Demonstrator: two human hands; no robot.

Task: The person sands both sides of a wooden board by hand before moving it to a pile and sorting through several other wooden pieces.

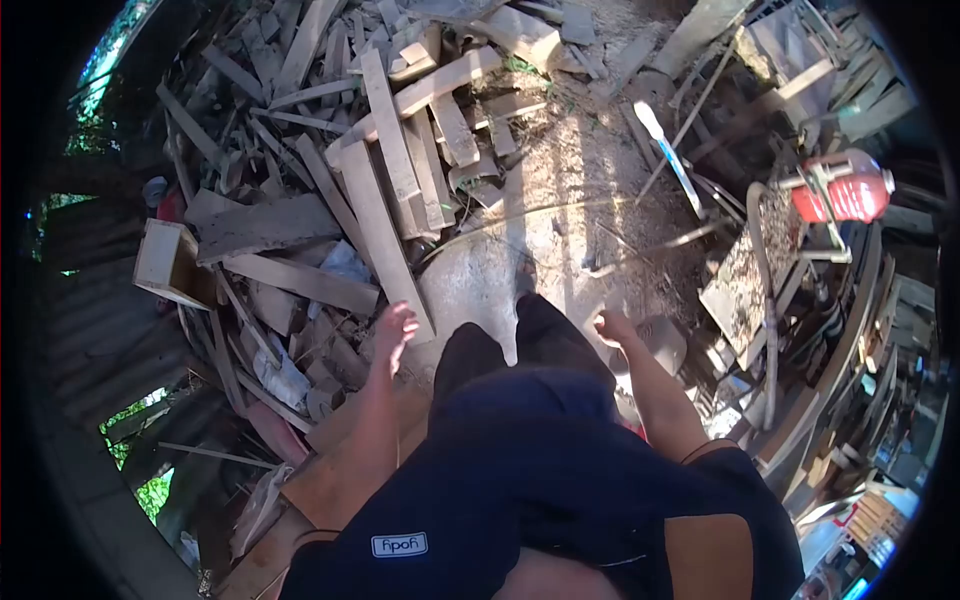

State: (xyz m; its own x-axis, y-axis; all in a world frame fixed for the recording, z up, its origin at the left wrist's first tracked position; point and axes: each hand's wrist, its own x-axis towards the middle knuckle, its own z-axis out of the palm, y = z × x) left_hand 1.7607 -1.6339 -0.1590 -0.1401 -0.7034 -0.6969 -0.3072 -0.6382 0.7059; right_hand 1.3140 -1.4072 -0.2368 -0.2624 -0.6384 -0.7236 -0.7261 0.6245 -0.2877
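Note:
My left hand (397,328) hangs beside my left thigh with its fingers loosely bent and apart, holding nothing. In this view its fingertips overlap the edge of a long wooden plank (378,225) that leans from the heap of scrap wood. On the other side, my right hand (613,328) hangs by my right leg, its fingers curled in with nothing visible in them. Close to it on the right is a grey rounded object (662,345). My legs in dark trousers (562,340) stand on sawdust-strewn ground (480,275).
Scrap boards (270,222) pile up ahead and to the left, around a small wooden box (172,262). To the right stand a red ribbed container (845,187) on a metal frame and a curved hose (765,290). A white-and-blue stick-like object (668,155) slants over the ground.

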